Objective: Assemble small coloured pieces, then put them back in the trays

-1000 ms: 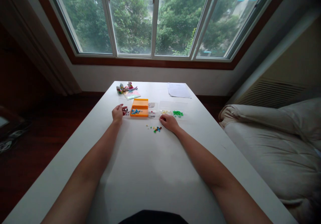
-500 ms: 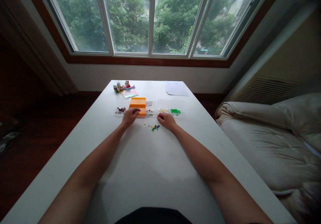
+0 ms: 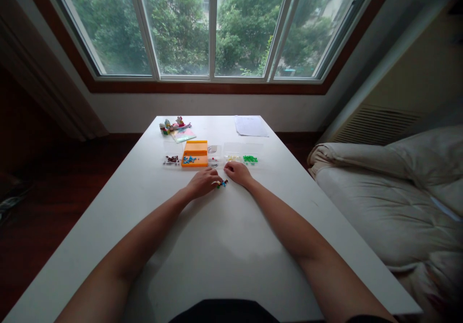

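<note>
Small mixed-colour pieces (image 3: 223,183) lie in a loose pile on the white table. My left hand (image 3: 204,182) is at the left side of this pile, its fingers apart and their tips touching or just over the pieces. My right hand (image 3: 236,170) rests on the table behind and right of the pile, fingers curled; anything inside them is hidden. Behind my left hand stands an open orange box (image 3: 196,152) with blue pieces (image 3: 189,159) in it. Dark brown pieces (image 3: 172,159) are in a clear box to its left. Green pieces (image 3: 250,159) sit in a clear box behind my right hand.
Small figurines (image 3: 175,125) and a pastel card (image 3: 183,135) are at the table's back left. White papers (image 3: 251,126) lie at the back right. Past the table's right edge is a padded beige seat (image 3: 369,193).
My left hand has moved from the orange box toward me and right, to the mixed pile, uncovering the blue pieces. My right hand stays beside the pile. The view has shifted slightly.
</note>
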Demonstrator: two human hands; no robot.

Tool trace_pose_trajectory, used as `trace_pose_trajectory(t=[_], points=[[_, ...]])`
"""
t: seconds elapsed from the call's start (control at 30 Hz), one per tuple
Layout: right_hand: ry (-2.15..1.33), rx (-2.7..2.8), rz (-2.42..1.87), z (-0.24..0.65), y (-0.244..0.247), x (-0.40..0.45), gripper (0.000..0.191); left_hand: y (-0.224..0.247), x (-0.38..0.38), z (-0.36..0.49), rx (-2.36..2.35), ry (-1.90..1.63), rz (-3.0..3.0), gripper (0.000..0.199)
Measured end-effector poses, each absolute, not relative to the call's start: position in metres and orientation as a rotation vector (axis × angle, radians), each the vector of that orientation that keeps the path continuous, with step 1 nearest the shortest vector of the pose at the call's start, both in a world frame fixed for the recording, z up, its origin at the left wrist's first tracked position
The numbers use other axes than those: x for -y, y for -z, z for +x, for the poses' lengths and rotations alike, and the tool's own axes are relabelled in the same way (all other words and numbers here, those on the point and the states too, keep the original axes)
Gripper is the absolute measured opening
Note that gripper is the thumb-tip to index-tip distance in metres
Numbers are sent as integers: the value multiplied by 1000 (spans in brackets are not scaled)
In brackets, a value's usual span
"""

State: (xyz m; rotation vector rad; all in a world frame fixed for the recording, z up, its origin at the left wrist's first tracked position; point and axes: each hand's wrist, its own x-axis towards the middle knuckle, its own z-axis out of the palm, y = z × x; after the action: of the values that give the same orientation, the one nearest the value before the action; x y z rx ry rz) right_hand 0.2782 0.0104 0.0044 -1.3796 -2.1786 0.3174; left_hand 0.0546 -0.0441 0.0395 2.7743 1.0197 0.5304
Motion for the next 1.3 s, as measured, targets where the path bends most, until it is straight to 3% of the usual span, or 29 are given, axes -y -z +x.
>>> trace_pose_trajectory(t=[1.03, 1.3], points=[[-306, 2195, -1374, 280, -1, -13, 11, -30, 39, 54, -1157, -533, 2785, 16], [-302, 2194, -1352, 280, 0, -14, 11, -33, 44, 60, -945, -525, 2861, 19]])
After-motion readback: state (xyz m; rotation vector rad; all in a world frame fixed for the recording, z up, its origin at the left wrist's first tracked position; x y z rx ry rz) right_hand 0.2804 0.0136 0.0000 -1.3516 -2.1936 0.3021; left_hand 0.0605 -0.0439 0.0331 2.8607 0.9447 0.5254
